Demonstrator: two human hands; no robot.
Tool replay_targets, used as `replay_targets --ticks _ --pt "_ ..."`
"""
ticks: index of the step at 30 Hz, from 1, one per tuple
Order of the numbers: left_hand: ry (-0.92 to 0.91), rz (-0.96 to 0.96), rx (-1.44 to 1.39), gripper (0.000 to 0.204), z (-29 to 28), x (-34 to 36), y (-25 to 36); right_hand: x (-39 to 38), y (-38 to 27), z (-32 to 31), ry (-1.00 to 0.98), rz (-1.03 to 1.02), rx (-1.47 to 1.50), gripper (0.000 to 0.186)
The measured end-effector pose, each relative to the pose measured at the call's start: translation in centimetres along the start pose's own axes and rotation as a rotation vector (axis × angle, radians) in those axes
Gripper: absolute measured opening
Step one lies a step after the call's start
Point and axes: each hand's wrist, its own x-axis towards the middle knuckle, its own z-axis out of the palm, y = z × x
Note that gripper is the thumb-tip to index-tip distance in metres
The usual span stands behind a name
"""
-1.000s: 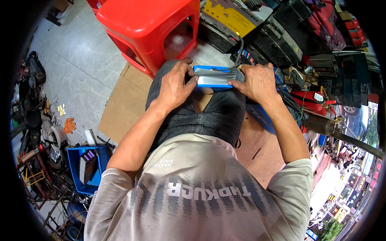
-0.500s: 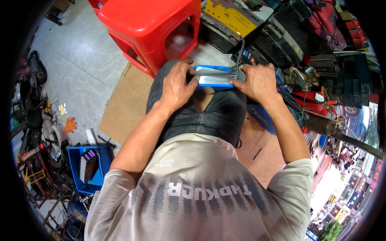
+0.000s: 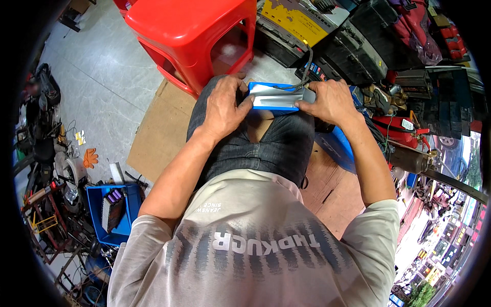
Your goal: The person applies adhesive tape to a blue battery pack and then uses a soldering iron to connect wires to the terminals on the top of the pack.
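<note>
A blue-edged block with a shiny silver upper face lies across my thighs. My left hand is closed on its left end, thumb bent against the near corner. At the opposite end my right hand grips it, the thumb pressing the near right corner and the fingers curled over the far side. A black cable comes from beyond and runs over the block's far right edge. The undersides of my fingers are hidden.
Ahead stands a red plastic stool on a cardboard sheet. Black cases and a yellow-faced box crowd the far right. To the left are a blue crate with a battery pack and an orange glove.
My right hand has shifted slightly to the right, and more of the block's silver right end shows. My left hand stays almost where it was.
</note>
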Motion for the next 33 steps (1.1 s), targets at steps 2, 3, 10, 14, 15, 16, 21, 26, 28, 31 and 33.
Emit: replay_targets --ticks 2,3,10,14,15,16,21,26,28,31,33 --pt "-0.007 -0.014 0.004 0.031 -0.2 0.0 -0.1 0.4 -0.1 -0.2 -0.029 -0.009 0.01 0.051" --pt "-0.022 -0.028 0.007 0.031 -0.3 0.0 -0.1 0.5 -0.1 -0.3 -0.036 -0.012 0.0 0.052" --pt "0.045 0.029 0.043 0.03 -0.1 -0.1 0.7 1.0 0.4 -0.3 -0.013 -0.07 -0.012 0.056" --pt "0.146 0.137 0.139 0.032 0.1 -0.5 1.3 1.1 0.6 -0.4 -0.012 -0.078 -0.019 0.057" --pt "0.166 0.169 0.172 0.033 0.0 -0.8 1.6 1.0 0.6 -0.4 -0.004 -0.079 -0.017 0.056" --pt "0.185 0.201 0.203 0.035 -0.1 -1.3 2.0 0.8 0.5 -0.3 0.003 -0.079 -0.015 0.056" --pt "-0.119 0.388 0.165 0.051 -0.8 -4.9 4.5 1.0 0.0 0.0 0.003 -0.06 -0.013 0.053" --pt "-0.225 0.34 0.307 0.061 -0.3 -4.8 5.5 0.8 0.4 0.5 0.044 -0.06 -0.014 0.05" --pt "-0.25 0.356 0.346 0.061 0.1 -4.6 5.9 0.7 0.6 0.8 0.07 -0.068 -0.005 0.049" --pt "-0.274 0.385 0.395 0.061 1.7 -4.1 6.6 0.8 0.7 0.8 0.08 -0.069 -0.005 0.047" --pt "-0.269 0.404 0.43 0.061 2.9 -3.8 7.3 0.9 0.7 0.7 0.071 -0.069 -0.005 0.047"
